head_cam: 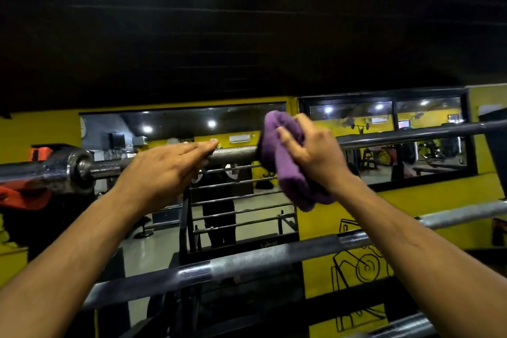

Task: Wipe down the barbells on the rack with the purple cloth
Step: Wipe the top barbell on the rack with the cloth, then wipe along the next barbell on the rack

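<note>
The top barbell [236, 153] runs across the view at hand height, its thick sleeve and collar [76, 170] at the left. My right hand [315, 153] grips the purple cloth [285, 162], which is wrapped around the bar's shaft and hangs below it. My left hand [167, 164] rests on the bar just left of the cloth, fingers laid over the knurled part. A second barbell [247, 261] lies lower and closer, below both forearms. A third bar [406, 325] shows at the bottom right.
Yellow wall [439, 197] with black drawings stands behind the rack. Two mirrors [175, 129] reflect the gym, ceiling lights and a dark-clothed person. An orange-red object [24, 195] sits by the left sleeve. A dark rack upright [493, 145] is at the right edge.
</note>
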`<action>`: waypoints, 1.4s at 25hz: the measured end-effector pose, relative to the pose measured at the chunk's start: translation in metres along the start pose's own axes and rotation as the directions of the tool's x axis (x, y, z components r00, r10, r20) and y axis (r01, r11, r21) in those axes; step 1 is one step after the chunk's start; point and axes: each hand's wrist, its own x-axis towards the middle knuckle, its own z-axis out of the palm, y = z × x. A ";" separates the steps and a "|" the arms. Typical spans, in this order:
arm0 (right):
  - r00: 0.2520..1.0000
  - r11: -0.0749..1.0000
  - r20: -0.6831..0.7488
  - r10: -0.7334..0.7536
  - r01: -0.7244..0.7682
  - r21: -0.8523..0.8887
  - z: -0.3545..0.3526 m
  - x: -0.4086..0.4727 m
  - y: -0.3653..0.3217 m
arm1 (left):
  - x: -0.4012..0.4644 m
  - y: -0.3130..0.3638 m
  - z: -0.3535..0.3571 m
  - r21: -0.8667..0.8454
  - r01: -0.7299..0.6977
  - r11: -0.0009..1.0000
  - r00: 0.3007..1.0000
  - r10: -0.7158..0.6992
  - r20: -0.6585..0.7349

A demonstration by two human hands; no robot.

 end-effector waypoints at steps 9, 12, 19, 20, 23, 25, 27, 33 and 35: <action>0.996 0.938 0.085 0.010 -0.039 0.344 0.020 -0.026 -0.058 | 0.002 0.001 -0.008 -0.072 0.172 0.982 0.972 -0.158 0.172; 0.923 0.918 0.367 -0.120 -0.038 0.394 -0.017 -0.048 -0.061 | 0.008 0.003 -0.011 -0.119 0.277 0.954 0.913 -0.222 0.343; 0.789 0.848 0.610 -0.073 -0.273 0.455 -0.101 -0.123 -0.042 | -0.054 0.170 -0.062 -0.648 0.600 0.469 0.797 -0.423 0.432; 0.784 0.835 0.621 -0.011 -0.334 0.437 -0.111 -0.137 -0.039 | -0.069 0.210 -0.069 -0.683 0.642 0.347 0.752 -0.456 0.476; 0.694 0.638 0.706 0.143 -0.610 0.470 -0.133 -0.198 -0.033 | -0.116 0.321 -0.084 -0.689 0.720 0.079 0.608 -0.550 0.572; 0.603 0.449 0.768 0.216 -0.760 0.470 -0.151 -0.252 -0.034 | -0.149 0.386 -0.100 -0.625 0.780 -0.039 0.477 -0.610 0.633; 0.526 0.357 0.812 0.251 -0.830 0.427 -0.166 -0.309 -0.038 | -0.183 0.442 -0.123 -0.523 0.839 -0.150 0.328 -0.627 0.706; 0.334 0.588 0.933 0.134 -0.784 0.197 -0.193 -0.458 -0.088 | -0.259 0.542 -0.231 -0.202 0.928 -0.314 -0.027 -0.596 0.803; 0.246 0.622 0.969 0.001 -0.759 0.192 -0.205 -0.485 -0.112 | -0.274 0.566 -0.271 -0.121 0.923 -0.366 -0.132 -0.595 0.793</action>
